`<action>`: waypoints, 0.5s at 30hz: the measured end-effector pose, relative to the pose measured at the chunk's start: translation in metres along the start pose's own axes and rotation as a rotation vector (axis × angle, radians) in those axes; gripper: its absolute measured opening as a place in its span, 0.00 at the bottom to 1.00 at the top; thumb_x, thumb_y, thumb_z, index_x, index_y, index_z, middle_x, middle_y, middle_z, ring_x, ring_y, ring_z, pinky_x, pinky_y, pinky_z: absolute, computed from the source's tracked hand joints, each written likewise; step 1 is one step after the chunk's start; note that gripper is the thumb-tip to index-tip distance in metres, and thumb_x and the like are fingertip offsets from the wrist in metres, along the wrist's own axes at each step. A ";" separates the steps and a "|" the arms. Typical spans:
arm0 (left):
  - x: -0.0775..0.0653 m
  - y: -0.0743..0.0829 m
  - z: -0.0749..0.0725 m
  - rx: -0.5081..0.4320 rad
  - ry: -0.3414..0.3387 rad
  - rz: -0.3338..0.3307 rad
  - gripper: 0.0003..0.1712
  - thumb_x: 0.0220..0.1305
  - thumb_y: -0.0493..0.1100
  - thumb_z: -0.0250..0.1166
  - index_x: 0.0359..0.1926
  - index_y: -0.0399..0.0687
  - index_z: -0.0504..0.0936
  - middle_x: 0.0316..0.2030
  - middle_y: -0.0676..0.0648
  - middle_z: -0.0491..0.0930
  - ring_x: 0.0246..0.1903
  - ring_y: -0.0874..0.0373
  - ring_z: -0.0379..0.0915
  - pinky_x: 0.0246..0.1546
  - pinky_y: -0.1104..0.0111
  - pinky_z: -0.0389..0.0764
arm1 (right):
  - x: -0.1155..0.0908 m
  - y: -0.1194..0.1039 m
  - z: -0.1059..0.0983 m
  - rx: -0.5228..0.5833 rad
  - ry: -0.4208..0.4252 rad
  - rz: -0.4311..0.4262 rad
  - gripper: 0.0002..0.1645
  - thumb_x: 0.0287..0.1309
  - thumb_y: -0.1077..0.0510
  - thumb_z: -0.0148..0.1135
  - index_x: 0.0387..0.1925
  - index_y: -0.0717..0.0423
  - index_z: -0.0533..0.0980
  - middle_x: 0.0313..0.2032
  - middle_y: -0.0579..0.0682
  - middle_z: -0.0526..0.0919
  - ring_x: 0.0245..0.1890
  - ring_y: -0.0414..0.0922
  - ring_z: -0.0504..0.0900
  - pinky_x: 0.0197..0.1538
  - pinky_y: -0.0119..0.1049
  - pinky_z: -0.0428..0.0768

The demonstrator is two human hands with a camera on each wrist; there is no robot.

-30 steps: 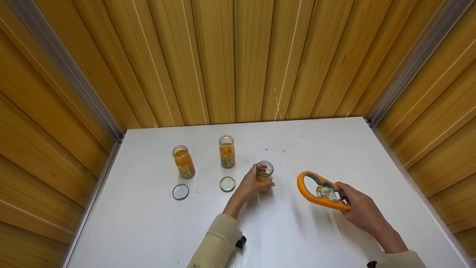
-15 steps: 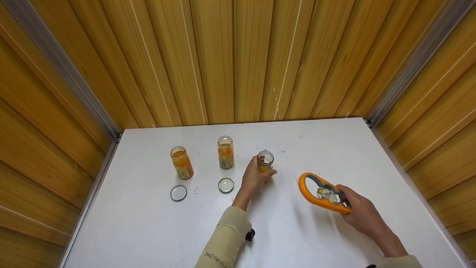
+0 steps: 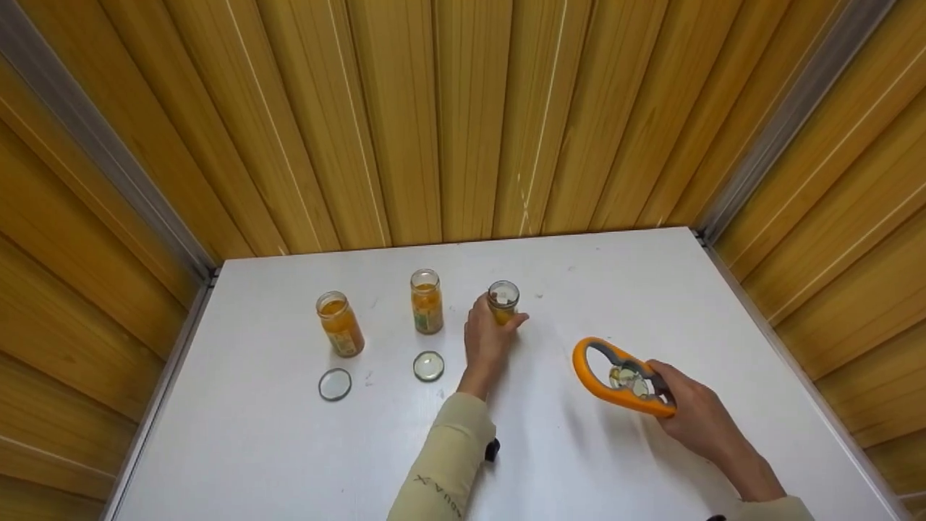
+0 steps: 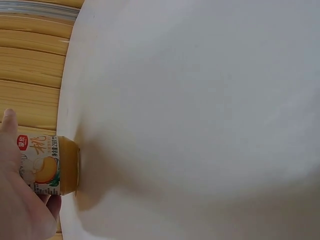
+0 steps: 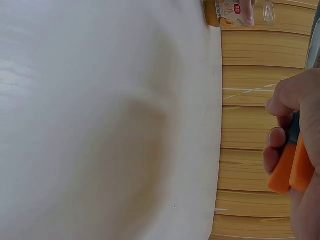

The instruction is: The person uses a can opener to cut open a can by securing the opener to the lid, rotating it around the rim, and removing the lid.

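My left hand (image 3: pixel 486 340) is curled round an open glass jar (image 3: pixel 503 297), its thumb stretched out to the right. The jar stands upright and is low over the table; its peach label (image 4: pixel 42 165) shows in the left wrist view. My right hand (image 3: pixel 696 412) grips an orange and grey jar opener (image 3: pixel 597 383) by one end, above the table at right. A pale round lid (image 3: pixel 631 382) shows within the opener's frame. Two open jars of orange fruit, one at left (image 3: pixel 340 325) and one nearer the middle (image 3: pixel 427 304), stand left of my left hand.
Two loose lids lie on the white table (image 3: pixel 289 449), one in front of the left jar (image 3: pixel 335 384) and one in front of the middle jar (image 3: pixel 428 366). Wood-patterned panels (image 3: pixel 463 130) wall the back and both sides.
My left hand has carried the jar away from me, toward the back of the table and level with the other jars. My right hand keeps the opener in nearly the same place.
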State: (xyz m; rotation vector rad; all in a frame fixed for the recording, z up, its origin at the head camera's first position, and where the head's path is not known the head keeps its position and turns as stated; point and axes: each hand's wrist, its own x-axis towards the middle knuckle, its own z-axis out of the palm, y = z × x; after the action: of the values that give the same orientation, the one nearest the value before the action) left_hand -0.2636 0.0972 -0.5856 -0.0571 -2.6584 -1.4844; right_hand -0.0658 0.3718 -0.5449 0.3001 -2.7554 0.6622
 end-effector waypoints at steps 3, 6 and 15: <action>0.003 0.000 0.005 0.019 0.021 -0.005 0.47 0.57 0.56 0.79 0.69 0.38 0.69 0.61 0.41 0.78 0.61 0.47 0.74 0.67 0.55 0.72 | 0.000 0.000 0.000 0.003 -0.012 0.018 0.47 0.34 0.80 0.78 0.61 0.67 0.72 0.48 0.59 0.85 0.41 0.48 0.85 0.46 0.50 0.87; 0.005 -0.003 0.008 0.058 0.060 0.010 0.48 0.54 0.57 0.80 0.68 0.39 0.69 0.61 0.42 0.78 0.61 0.48 0.74 0.66 0.55 0.72 | 0.001 -0.001 0.001 0.005 -0.023 0.027 0.46 0.35 0.79 0.78 0.62 0.68 0.72 0.49 0.59 0.84 0.42 0.49 0.84 0.46 0.50 0.87; 0.005 -0.011 0.011 0.113 0.133 0.131 0.48 0.51 0.54 0.82 0.66 0.38 0.70 0.56 0.41 0.79 0.57 0.46 0.75 0.60 0.54 0.76 | 0.000 0.003 0.000 0.001 -0.025 0.045 0.47 0.36 0.78 0.79 0.63 0.67 0.72 0.50 0.59 0.84 0.42 0.48 0.84 0.48 0.49 0.86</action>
State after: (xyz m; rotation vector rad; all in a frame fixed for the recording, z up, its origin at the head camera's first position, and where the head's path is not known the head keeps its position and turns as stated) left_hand -0.2705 0.1009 -0.6002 -0.1180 -2.5727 -1.2515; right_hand -0.0669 0.3743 -0.5466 0.2485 -2.7932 0.6762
